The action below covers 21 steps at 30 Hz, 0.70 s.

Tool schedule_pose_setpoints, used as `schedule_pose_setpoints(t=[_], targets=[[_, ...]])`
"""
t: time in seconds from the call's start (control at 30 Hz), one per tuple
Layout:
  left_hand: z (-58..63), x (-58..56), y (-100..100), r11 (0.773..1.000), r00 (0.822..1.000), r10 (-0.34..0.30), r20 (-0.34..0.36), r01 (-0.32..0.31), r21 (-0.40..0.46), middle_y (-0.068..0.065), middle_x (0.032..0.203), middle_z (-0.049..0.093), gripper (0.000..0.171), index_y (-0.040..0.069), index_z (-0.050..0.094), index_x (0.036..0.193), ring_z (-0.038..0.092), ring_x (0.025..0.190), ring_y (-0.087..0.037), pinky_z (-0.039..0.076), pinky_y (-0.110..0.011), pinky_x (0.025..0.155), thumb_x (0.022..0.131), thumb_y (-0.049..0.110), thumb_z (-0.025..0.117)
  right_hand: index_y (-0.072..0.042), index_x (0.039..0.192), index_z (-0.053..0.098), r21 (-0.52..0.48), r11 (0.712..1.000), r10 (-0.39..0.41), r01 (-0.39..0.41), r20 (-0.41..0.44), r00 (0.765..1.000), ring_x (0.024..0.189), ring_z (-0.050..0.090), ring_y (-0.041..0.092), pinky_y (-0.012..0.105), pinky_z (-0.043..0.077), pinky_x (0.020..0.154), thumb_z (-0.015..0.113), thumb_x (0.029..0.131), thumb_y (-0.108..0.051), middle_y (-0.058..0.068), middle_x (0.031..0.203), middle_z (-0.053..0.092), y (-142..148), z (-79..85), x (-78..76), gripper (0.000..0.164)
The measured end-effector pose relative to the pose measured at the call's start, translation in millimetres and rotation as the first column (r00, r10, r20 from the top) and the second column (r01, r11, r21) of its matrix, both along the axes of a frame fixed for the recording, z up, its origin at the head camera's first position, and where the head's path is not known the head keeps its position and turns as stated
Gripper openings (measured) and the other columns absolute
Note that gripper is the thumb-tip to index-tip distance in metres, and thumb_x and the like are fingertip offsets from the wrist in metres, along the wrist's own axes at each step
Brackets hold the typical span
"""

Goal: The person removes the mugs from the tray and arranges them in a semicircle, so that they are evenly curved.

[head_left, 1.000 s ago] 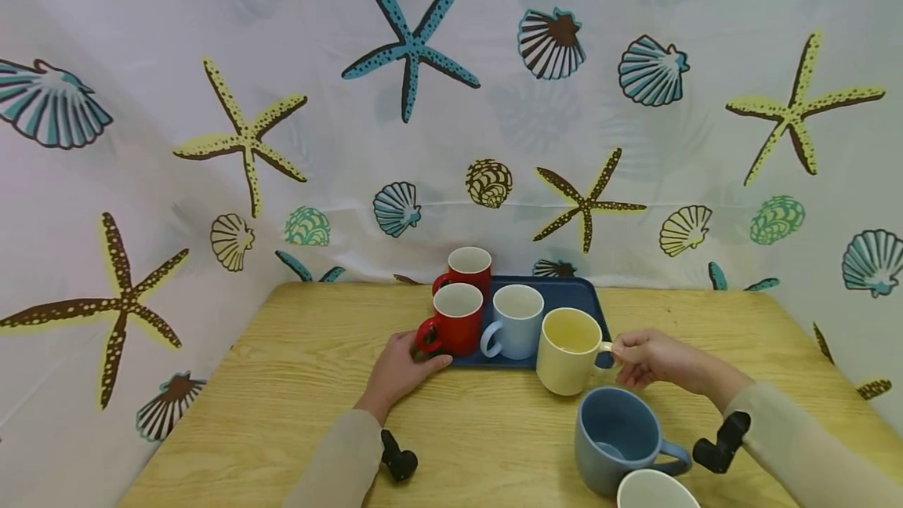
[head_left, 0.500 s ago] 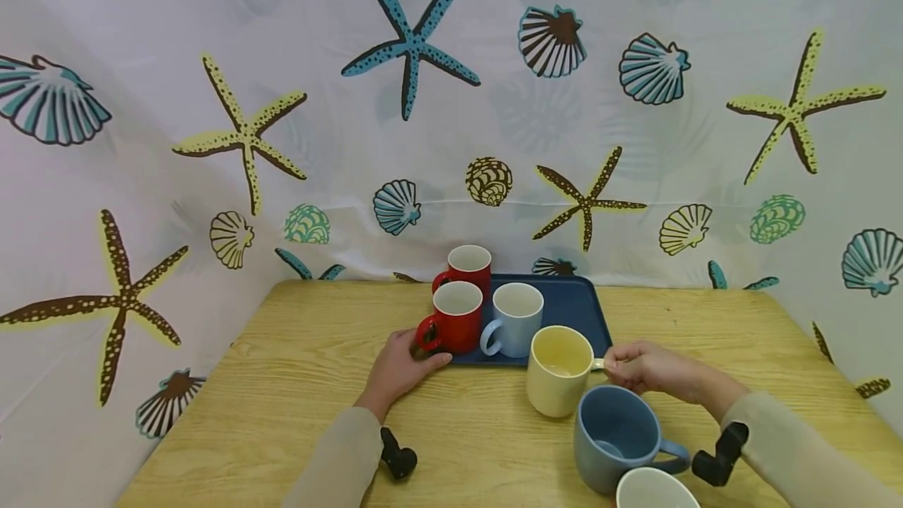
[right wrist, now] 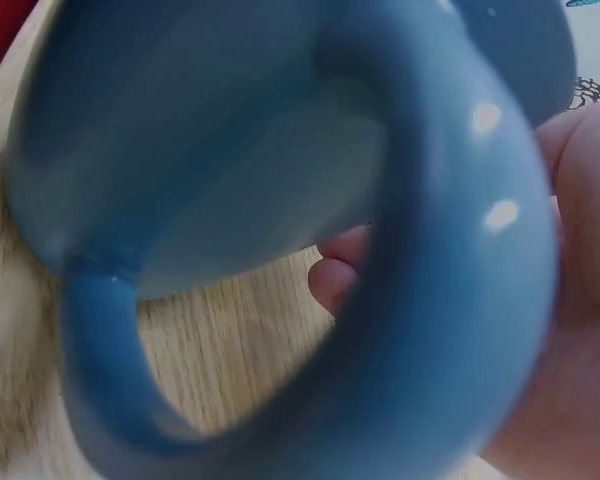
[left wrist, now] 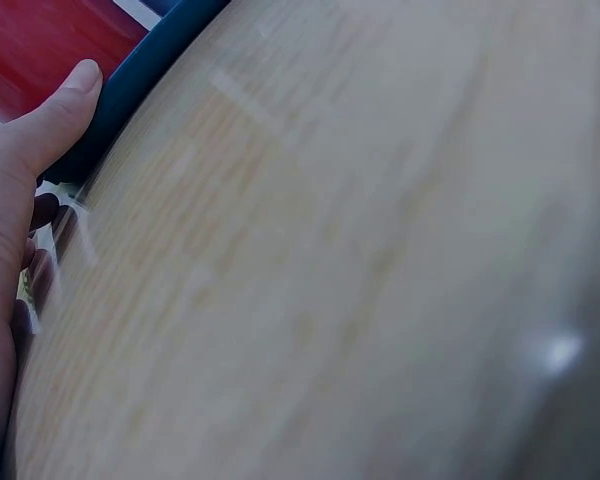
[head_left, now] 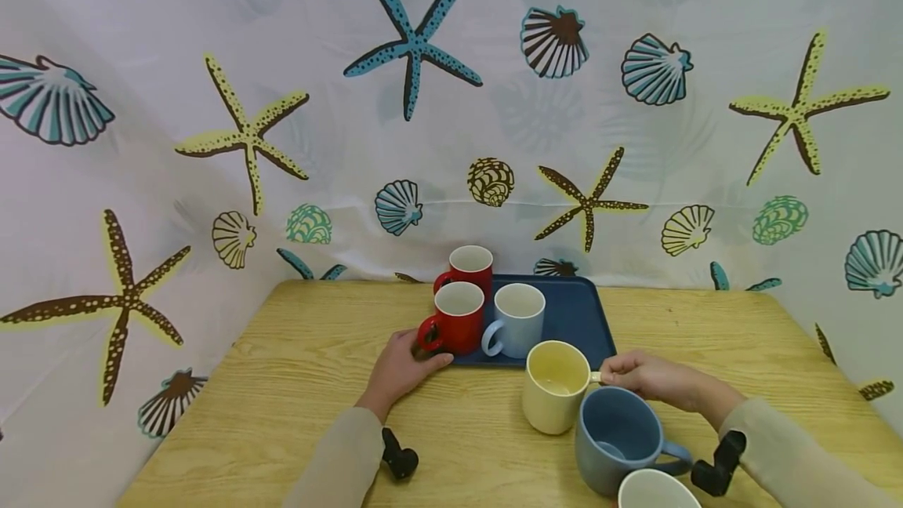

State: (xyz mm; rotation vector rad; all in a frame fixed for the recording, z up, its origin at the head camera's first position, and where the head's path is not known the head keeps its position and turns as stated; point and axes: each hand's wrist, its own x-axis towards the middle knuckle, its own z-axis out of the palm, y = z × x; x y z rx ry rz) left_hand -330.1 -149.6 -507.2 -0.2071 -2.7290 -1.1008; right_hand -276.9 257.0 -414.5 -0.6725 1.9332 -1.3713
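My right hand pinches the handle of a pale yellow mug, which stands upright just in front of the dark blue tray. My left hand grips the tray's front left corner. In the left wrist view its thumb lies over the tray rim, beside a red mug, with fingers below. The tray carries that front red mug, another red mug behind it and a light blue mug. The right wrist view is filled by a larger grey-blue mug, hiding most of the right hand.
The grey-blue mug stands close to the yellow mug's right side, under my right forearm. A mug with a white inside is cut off at the bottom edge. Shell-patterned cloth hangs behind the wooden table.
My right hand has brought the yellow mug toward me and slightly left, away from the tray's front right part. The left hand and the other mugs have stayed put.
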Motion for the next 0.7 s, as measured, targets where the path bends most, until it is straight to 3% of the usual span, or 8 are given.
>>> schedule_pose_setpoints(t=[0.3, 0.7], targets=[[-1.4, -0.1, -0.1, 1.0, 1.0, 0.003, 0.0, -0.003, -0.009, -0.004, 0.116, 0.059, 0.075, 0.02, 0.061, 0.122, 0.047, 0.116, -0.025, 0.039, -0.051, 0.095, 0.065, 0.069, 0.067, -0.008, 0.084, 0.057, 0.0, 1.0, 0.022, -0.022, 0.011, 1.0, 0.077, 0.049, 0.015, 0.031, 0.044, 0.068, 0.048, 0.096, -0.014, -0.001, 0.08, 0.052, -1.0, -5.6, 0.7, 0.017], [-0.4, 0.2, -0.4, 1.0, 1.0, 0.007, 0.01, -0.006, -0.014, -0.005, 0.118, 0.059, 0.077, 0.02, 0.06, 0.124, 0.047, 0.116, -0.026, 0.039, -0.051, 0.095, 0.066, 0.069, 0.068, -0.003, 0.089, 0.06, 0.015, 0.997, 0.071, -0.071, 0.017, 0.997, 0.084, 0.05, 0.018, 0.034, 0.046, 0.072, 0.047, 0.096, -0.015, 0.003, 0.088, 0.057, -1.0, -9.8, -3.5, 0.019]])
